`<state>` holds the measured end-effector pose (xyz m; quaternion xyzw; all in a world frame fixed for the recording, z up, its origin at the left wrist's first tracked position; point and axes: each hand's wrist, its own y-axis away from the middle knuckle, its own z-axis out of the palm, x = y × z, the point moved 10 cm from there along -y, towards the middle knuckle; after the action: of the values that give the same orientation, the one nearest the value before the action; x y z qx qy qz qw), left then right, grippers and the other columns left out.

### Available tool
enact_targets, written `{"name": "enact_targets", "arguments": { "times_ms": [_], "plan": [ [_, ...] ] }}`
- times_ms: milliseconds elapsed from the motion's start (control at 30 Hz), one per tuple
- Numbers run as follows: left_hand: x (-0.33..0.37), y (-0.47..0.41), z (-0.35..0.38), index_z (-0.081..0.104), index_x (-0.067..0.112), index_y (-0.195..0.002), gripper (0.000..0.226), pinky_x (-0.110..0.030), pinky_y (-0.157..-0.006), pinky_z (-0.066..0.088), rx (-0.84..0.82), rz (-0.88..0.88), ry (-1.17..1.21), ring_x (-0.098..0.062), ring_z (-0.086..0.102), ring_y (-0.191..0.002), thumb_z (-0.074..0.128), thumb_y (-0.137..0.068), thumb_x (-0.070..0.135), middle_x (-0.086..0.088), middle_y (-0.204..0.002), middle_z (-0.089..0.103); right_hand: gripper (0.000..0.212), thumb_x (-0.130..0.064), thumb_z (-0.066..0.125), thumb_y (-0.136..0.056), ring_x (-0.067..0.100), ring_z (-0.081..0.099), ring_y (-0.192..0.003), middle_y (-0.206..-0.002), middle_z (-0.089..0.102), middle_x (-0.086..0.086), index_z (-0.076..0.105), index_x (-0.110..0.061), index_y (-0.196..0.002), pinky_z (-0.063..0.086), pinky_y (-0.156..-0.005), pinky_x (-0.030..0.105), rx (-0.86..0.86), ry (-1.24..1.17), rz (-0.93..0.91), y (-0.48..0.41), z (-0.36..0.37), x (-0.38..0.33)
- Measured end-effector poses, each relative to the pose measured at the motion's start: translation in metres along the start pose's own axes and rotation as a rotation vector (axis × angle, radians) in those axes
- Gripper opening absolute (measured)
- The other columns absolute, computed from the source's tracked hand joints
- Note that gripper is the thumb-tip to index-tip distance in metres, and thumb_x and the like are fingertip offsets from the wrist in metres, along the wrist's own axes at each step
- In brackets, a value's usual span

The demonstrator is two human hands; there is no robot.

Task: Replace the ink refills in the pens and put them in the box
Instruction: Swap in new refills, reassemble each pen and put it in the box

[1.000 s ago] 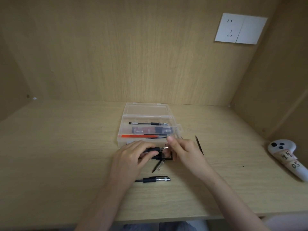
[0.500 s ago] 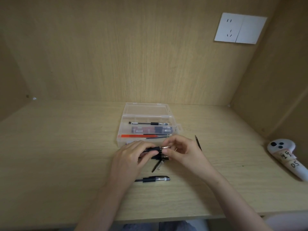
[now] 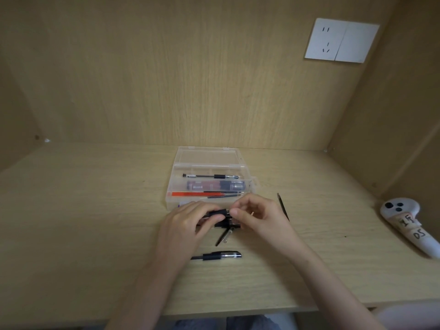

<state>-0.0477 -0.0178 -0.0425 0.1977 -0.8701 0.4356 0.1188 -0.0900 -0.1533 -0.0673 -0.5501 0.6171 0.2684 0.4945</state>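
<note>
The left hand (image 3: 185, 222) closes its grip round a black plastic pen (image 3: 217, 213), fingers curled over the barrel. The right hand (image 3: 259, 217) pinches thumb and forefinger at that pen's right end; which small part they hold is too fine to make out. Just beyond the grip stands the open clear plastic box (image 3: 207, 157), with a slim black pen (image 3: 210, 176) lying inside beside a wrapped bundle (image 3: 215, 185) and loose red and black refills (image 3: 204, 194). On the light wooden surface (image 3: 95, 222), nearer the person than the grip, lie a thin loose refill (image 3: 222, 236) and a capped black pen (image 3: 217, 255). Right of the grip lies a thin dark stick (image 3: 282, 206). I judge the task to be about midway: one pen looks boxed, one is in hand, and at least one more waits.
</note>
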Motion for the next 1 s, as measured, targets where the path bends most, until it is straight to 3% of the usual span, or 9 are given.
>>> {"name": "enact_targets", "arguments": {
  "times_ms": [167,267,367,600,733,900,1000],
  "plan": [
    [-0.001,0.000,-0.001,0.069,0.021,-0.093,0.025,-0.021,-0.067,0.046,0.006,-0.015,0.040,0.003,0.058,-0.079,0.054,-0.086,0.041,0.015,-0.086,0.067,0.007,-0.023,0.068,-0.084,0.013,0.060,-0.069,-0.076,0.065,-0.005,0.067,-0.025,-0.090,0.049,-0.068,0.025,-0.004,-0.022,-0.015,0.001,0.000,-0.003],
    [-0.002,0.000,0.003,0.068,0.021,-0.102,0.029,-0.020,-0.075,0.047,-0.023,-0.026,0.074,0.003,0.058,-0.086,0.052,-0.088,0.040,0.013,-0.093,0.068,0.001,-0.022,0.067,-0.085,0.011,0.058,-0.066,-0.072,0.064,-0.008,0.067,-0.023,-0.086,0.047,-0.068,0.027,0.015,-0.014,-0.021,0.001,-0.002,-0.002],
    [0.001,0.000,0.007,0.068,0.020,-0.107,0.028,-0.015,-0.080,0.044,-0.053,0.000,0.066,0.002,0.057,-0.089,0.050,-0.091,0.035,0.011,-0.095,0.068,0.009,-0.024,0.065,-0.086,0.009,0.056,-0.065,-0.069,0.064,-0.006,0.065,-0.027,-0.078,0.046,-0.068,0.035,0.061,0.008,-0.021,0.001,-0.006,-0.002],
    [0.004,0.000,0.003,0.069,0.020,-0.102,0.025,-0.021,-0.077,0.046,-0.030,0.015,0.043,0.001,0.058,-0.087,0.052,-0.089,0.033,0.012,-0.092,0.068,0.013,-0.024,0.062,-0.088,0.004,0.052,-0.063,-0.067,0.061,-0.009,0.062,-0.028,-0.076,0.042,-0.064,0.022,0.086,0.068,-0.049,0.003,-0.005,-0.006],
    [0.001,-0.001,0.002,0.068,0.019,-0.104,0.026,-0.021,-0.076,0.046,-0.026,-0.004,0.093,0.001,0.058,-0.087,0.053,-0.089,0.033,0.012,-0.093,0.067,0.007,-0.023,0.065,-0.086,0.007,0.056,-0.065,-0.070,0.063,-0.008,0.065,-0.027,-0.081,0.045,-0.067,0.023,0.056,-0.009,-0.052,0.003,-0.002,-0.007],
    [0.006,-0.001,0.010,0.066,0.018,-0.111,0.028,-0.007,-0.085,0.035,-0.089,0.025,0.076,0.000,0.055,-0.089,0.049,-0.092,0.029,0.010,-0.096,0.067,0.008,-0.022,0.065,-0.086,0.007,0.056,-0.064,-0.067,0.063,-0.004,0.064,-0.018,-0.079,0.046,-0.068,0.031,0.088,-0.002,-0.035,0.003,-0.007,-0.005],
    [0.007,0.000,0.007,0.067,0.016,-0.108,0.027,-0.010,-0.083,0.039,-0.059,0.045,0.049,0.000,0.055,-0.087,0.050,-0.091,0.027,0.009,-0.094,0.068,0.012,-0.025,0.063,-0.087,0.006,0.056,-0.064,-0.064,0.063,-0.006,0.063,-0.018,-0.077,0.044,-0.067,0.027,0.085,-0.033,-0.012,0.004,-0.004,-0.004]
  ]
}}
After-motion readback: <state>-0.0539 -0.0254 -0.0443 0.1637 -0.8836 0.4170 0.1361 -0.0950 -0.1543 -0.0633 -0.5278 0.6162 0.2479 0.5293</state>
